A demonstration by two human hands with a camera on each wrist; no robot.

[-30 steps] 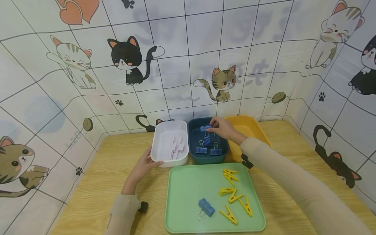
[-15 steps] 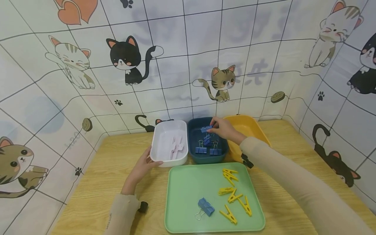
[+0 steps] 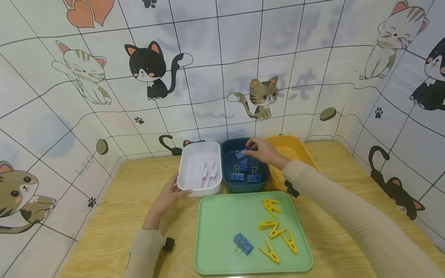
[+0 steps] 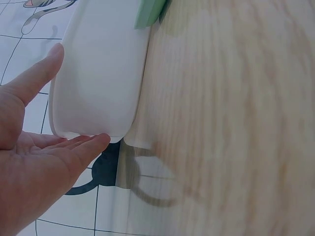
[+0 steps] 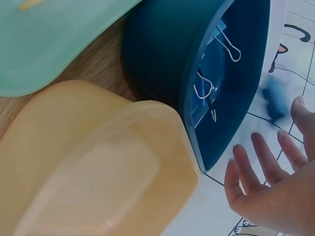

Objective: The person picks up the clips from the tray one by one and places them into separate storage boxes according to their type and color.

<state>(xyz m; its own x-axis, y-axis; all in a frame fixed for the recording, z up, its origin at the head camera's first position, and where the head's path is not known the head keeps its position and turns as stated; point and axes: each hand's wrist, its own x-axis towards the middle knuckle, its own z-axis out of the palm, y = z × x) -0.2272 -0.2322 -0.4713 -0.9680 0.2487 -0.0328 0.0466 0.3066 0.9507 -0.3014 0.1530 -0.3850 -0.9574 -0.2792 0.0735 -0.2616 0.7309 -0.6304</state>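
In the head view my right hand (image 3: 264,151) is over the navy bin (image 3: 245,188), fingertips close to a tilted blue binder clip (image 3: 240,154). The right wrist view shows that clip as a blur (image 5: 275,100) just off the thumb and spread fingers (image 5: 268,160). Several blue binder clips (image 3: 237,177) lie inside the bin. My left hand (image 3: 169,197) touches the near left corner of the white bin (image 3: 190,164), its thumb and fingers extended along two sides. Pale pink clips (image 3: 209,175) lie in the white bin.
A yellow bin (image 3: 290,146) stands right of the navy one, behind my right wrist. In front, a green tray (image 3: 220,216) holds one blue binder clip (image 3: 244,244) and several yellow clothespins (image 3: 270,255). A cat-printed wall (image 3: 208,88) rises behind the bins.
Over the navy bin, the blue binder clip has tipped from nearly level to slanted and shifted slightly left at my right fingertips. My left hand stays on the white bin.
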